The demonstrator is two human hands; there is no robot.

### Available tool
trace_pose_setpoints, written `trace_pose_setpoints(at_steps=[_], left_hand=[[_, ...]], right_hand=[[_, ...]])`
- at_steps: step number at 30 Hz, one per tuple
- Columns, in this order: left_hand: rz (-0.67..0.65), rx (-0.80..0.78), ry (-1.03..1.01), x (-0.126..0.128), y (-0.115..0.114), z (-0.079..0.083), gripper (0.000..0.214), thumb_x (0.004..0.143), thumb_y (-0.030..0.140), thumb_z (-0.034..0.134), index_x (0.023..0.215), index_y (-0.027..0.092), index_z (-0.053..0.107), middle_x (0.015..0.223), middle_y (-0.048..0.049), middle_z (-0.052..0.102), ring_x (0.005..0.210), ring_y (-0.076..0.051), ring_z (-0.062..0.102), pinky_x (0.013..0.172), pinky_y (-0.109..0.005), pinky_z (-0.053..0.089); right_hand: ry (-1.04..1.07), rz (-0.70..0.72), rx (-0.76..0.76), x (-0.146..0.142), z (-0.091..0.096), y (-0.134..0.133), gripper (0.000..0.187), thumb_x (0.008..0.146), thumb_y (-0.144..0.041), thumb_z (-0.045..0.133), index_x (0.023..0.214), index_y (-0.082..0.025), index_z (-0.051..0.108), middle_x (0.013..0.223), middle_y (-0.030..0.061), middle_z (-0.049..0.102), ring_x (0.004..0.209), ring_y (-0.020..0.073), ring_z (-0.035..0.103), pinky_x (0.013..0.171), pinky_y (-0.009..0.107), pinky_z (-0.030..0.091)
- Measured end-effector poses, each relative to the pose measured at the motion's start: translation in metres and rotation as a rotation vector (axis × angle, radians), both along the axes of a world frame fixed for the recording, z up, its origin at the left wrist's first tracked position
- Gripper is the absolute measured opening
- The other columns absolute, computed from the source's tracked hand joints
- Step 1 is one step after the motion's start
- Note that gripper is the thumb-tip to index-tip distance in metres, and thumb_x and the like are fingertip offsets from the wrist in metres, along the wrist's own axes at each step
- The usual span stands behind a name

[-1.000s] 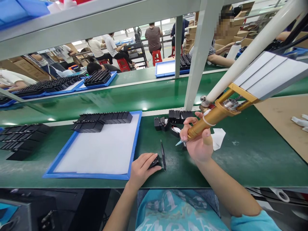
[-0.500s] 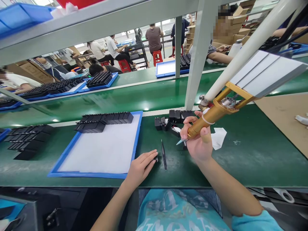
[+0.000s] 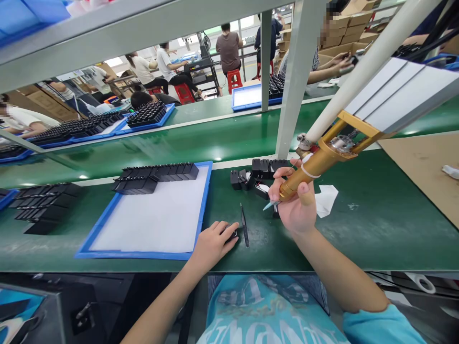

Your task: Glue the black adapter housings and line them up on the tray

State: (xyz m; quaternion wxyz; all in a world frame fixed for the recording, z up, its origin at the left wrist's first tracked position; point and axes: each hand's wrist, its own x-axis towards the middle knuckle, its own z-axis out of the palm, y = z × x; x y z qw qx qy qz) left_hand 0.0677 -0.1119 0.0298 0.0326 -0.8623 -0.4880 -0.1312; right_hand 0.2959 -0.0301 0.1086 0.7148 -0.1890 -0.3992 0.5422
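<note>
My right hand (image 3: pixel 296 205) is wrapped round a gold dispensing tool (image 3: pixel 304 174) that hangs from a white hose (image 3: pixel 358 67); its pale tip points down and left above the green mat. My left hand (image 3: pixel 213 241) lies on the mat with its fingers curled over a small black part (image 3: pixel 232 234), mostly hidden under them. Black tweezers (image 3: pixel 244 224) lie just right of that hand. A loose cluster of small black parts (image 3: pixel 258 174) sits behind the tool tip, with a crumpled white tissue (image 3: pixel 327 198) to its right.
A blue-rimmed white tray (image 3: pixel 158 215) with two short rows of black parts (image 3: pixel 154 174) lies to the left. More black parts (image 3: pixel 43 203) are stacked at far left. A grey post (image 3: pixel 294 81) rises behind. A conveyor and seated workers lie beyond. Brown board (image 3: pixel 426 167) lies at right.
My left hand's fingers flattened over the black part, then curled over it again near the tweezers. The right hand and the tool have barely shifted.
</note>
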Motion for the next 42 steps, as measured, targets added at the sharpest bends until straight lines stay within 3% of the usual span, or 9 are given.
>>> trace_pose_setpoints(at_steps=[7,14,20,25,31,36,42], left_hand=[[-0.102,-0.028,0.095,-0.004,0.006,0.012,0.027,0.095,0.031,0.050,0.119,0.021,0.056,0.092,-0.0043,0.065,0.077,-0.018,0.062,0.063,-0.028,0.049],[-0.055,0.008,0.035,-0.002,0.006,0.005,0.024,0.092,0.029,0.052,0.114,0.022,0.060,0.090,-0.0051,0.065,0.077,-0.017,0.064,0.064,-0.027,0.049],[-0.140,0.001,0.020,-0.001,0.008,0.008,0.024,0.092,0.024,0.051,0.114,0.023,0.060,0.112,-0.0063,0.067,0.086,-0.018,0.065,0.070,-0.028,0.051],[-0.113,-0.060,-0.031,0.000,0.011,0.012,0.021,0.093,0.027,0.051,0.113,0.022,0.059,0.105,-0.0055,0.068,0.086,-0.017,0.065,0.070,-0.027,0.052],[-0.103,-0.011,-0.009,0.008,0.011,0.008,0.016,0.094,0.031,0.052,0.102,0.019,0.060,0.101,-0.0061,0.069,0.087,-0.019,0.064,0.073,-0.031,0.052],[-0.096,-0.073,-0.013,0.008,0.007,0.006,0.022,0.096,0.032,0.049,0.113,0.020,0.057,0.114,-0.0067,0.067,0.090,-0.019,0.066,0.075,-0.030,0.053],[0.007,-0.154,0.027,0.008,0.002,0.006,0.034,0.095,0.029,0.050,0.128,0.023,0.050,0.123,-0.0093,0.062,0.101,-0.024,0.064,0.076,-0.033,0.054]], right_hand=[[0.008,0.006,0.003,0.001,-0.001,0.000,0.035,0.082,-0.047,0.060,0.112,-0.031,0.053,0.093,-0.0012,0.058,0.051,0.0080,0.050,0.049,0.026,0.039],[-0.017,-0.005,-0.015,0.001,0.001,0.000,0.035,0.081,-0.049,0.060,0.110,-0.031,0.052,0.093,-0.0015,0.059,0.051,0.0079,0.051,0.049,0.027,0.040],[-0.017,-0.014,-0.014,0.001,0.001,0.001,0.034,0.082,-0.049,0.060,0.109,-0.030,0.052,0.092,-0.0016,0.059,0.051,0.0078,0.051,0.049,0.027,0.040],[-0.001,-0.008,-0.010,0.001,0.001,0.001,0.033,0.082,-0.047,0.061,0.108,-0.030,0.052,0.092,-0.0018,0.059,0.051,0.0075,0.052,0.050,0.026,0.040],[-0.015,-0.024,-0.030,0.001,0.001,0.001,0.034,0.081,-0.048,0.061,0.108,-0.030,0.052,0.091,-0.0019,0.060,0.050,0.0076,0.051,0.049,0.027,0.040],[0.007,-0.008,-0.018,0.002,0.001,0.002,0.032,0.082,-0.046,0.061,0.108,-0.029,0.053,0.091,-0.0020,0.060,0.051,0.0076,0.052,0.051,0.026,0.040],[0.016,-0.007,-0.006,0.002,0.000,0.003,0.034,0.080,-0.046,0.063,0.108,-0.029,0.055,0.089,-0.0024,0.060,0.050,0.0071,0.052,0.049,0.025,0.040]])
